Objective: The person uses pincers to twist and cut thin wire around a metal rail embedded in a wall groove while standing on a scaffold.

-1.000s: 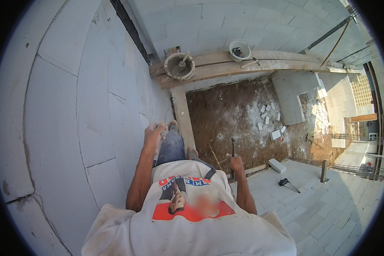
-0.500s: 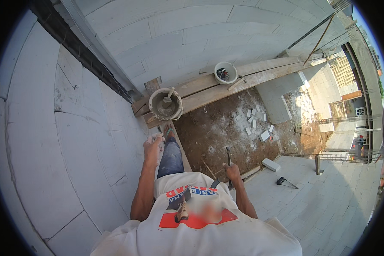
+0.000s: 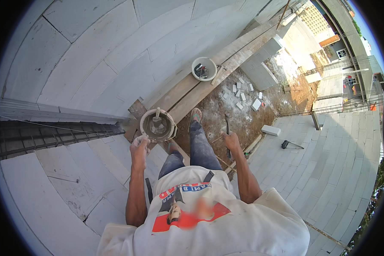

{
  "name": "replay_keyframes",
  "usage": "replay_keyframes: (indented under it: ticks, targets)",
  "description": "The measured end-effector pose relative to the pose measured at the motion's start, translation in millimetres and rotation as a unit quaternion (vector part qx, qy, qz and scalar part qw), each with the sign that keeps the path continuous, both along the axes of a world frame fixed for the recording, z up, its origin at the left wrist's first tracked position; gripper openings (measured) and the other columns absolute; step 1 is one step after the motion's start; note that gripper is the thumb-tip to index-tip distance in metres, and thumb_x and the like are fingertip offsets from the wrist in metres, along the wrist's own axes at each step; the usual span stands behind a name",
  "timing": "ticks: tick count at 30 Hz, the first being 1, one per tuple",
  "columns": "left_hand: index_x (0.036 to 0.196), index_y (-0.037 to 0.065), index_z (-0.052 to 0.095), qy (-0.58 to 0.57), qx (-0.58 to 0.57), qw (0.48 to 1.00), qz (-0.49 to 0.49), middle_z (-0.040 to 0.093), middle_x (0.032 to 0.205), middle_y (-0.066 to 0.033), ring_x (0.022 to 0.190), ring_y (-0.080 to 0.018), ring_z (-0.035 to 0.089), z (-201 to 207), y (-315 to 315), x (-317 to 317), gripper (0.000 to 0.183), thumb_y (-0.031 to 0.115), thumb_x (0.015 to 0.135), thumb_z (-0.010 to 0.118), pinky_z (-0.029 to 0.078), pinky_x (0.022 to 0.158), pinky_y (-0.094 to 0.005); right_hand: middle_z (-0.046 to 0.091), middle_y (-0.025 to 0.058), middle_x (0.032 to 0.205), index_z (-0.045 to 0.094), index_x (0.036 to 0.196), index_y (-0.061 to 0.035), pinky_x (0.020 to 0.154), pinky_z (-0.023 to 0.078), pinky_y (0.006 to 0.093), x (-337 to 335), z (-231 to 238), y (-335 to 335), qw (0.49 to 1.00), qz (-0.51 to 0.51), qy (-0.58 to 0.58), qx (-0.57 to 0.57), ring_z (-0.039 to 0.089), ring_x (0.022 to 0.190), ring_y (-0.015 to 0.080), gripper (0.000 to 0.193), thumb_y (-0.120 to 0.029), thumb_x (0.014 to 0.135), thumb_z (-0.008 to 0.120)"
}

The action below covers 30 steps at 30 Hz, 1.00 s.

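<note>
My left hand (image 3: 139, 150), whitened with dust, is raised close to the near rim of a mortar bucket (image 3: 173, 133). Its fingers are curled together, and whatever they hold, if anything, cannot be made out. A trowel (image 3: 158, 113) coated in mortar stands inside that bucket. To the right, over the dirt floor, my right hand (image 3: 231, 141) is closed round a dark, slim hand tool (image 3: 228, 123); its upper end points away from me and its exact kind is unclear.
Wooden planks (image 3: 187, 101) carry both the mortar bucket and a white bucket (image 3: 204, 59) of tools. Pale block walls (image 3: 111, 55) rise ahead and at left. Block offcuts (image 3: 256, 104) litter the dirt. A loose block (image 3: 270, 130) and a black tool (image 3: 291, 145) lie on the right wall.
My view has swung, so both buckets appear further left and the right wall higher. A second foot now shows beside the planks. My left hand is nearer the mortar bucket; my right keeps its tool.
</note>
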<state>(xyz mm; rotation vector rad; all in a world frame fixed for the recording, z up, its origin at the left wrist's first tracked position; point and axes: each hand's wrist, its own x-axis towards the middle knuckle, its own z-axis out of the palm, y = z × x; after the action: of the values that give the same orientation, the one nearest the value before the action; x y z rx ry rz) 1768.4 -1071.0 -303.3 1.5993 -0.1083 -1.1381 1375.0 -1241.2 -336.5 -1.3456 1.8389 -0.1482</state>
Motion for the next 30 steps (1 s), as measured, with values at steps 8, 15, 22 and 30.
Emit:
replay_keyframes:
  ticks: [8, 15, 22, 30]
  targets:
    - [0.111, 0.005, 0.069, 0.034, -0.001, 0.999, -0.014, 0.064, 0.084, 0.0013, 0.058, -0.0037, 0.046, 7.1, -79.7, 21.2, 0.017, 0.018, 0.1, 0.068, 0.039, 0.054, -0.0233, 0.057, 0.0137, 0.06, 0.063, 0.07, 0.006, 0.058, 0.045, 0.0466, 23.4, -86.3, -182.6, 0.996, -0.04, -0.027, -0.077, 0.059, 0.058, 0.0247, 0.053, -0.04, 0.095, 0.069]
    - [0.112, 0.006, 0.068, 0.038, 0.057, 0.997, 0.031, 0.066, 0.09, 0.0002, 0.06, -0.0057, 0.046, -14.4, -100.5, 22.9, 0.019, 0.021, 0.1, 0.07, 0.043, 0.059, -0.0266, 0.06, 0.0153, 0.06, 0.064, 0.069, 0.007, 0.054, 0.047, 0.0463, 92.3, -97.8, -351.1, 0.988, -0.033, 0.004, -0.152, 0.06, 0.053, 0.0277, 0.056, -0.042, 0.095, 0.067]
    - [0.106, 0.006, 0.067, 0.07, 0.17, 0.983, 0.005, 0.065, 0.09, -0.0014, 0.062, -0.007, 0.049, -37.4, -160.3, 12.3, 0.014, 0.018, 0.099, 0.069, 0.045, 0.06, -0.0275, 0.063, 0.0172, 0.06, 0.065, 0.068, 0.0061, 0.054, 0.05, 0.0489, 92.5, -198.3, -512.6, 0.968, -0.005, 0.069, -0.239, 0.065, 0.053, 0.0338, 0.055, -0.04, 0.098, 0.061]
    - [0.106, 0.005, 0.068, 0.091, 0.195, 0.976, -0.004, 0.066, 0.091, -0.001, 0.067, -0.0063, 0.052, -59.1, -213.8, -3.7, 0.015, 0.018, 0.099, 0.07, 0.045, 0.063, -0.0267, 0.071, 0.0219, 0.071, 0.071, 0.073, 0.0037, 0.061, 0.055, 0.0454, 97.3, -248.6, -575.6, 0.854, 0.258, 0.213, -0.399, 0.074, 0.07, 0.0295, 0.043, -0.029, 0.097, 0.055]
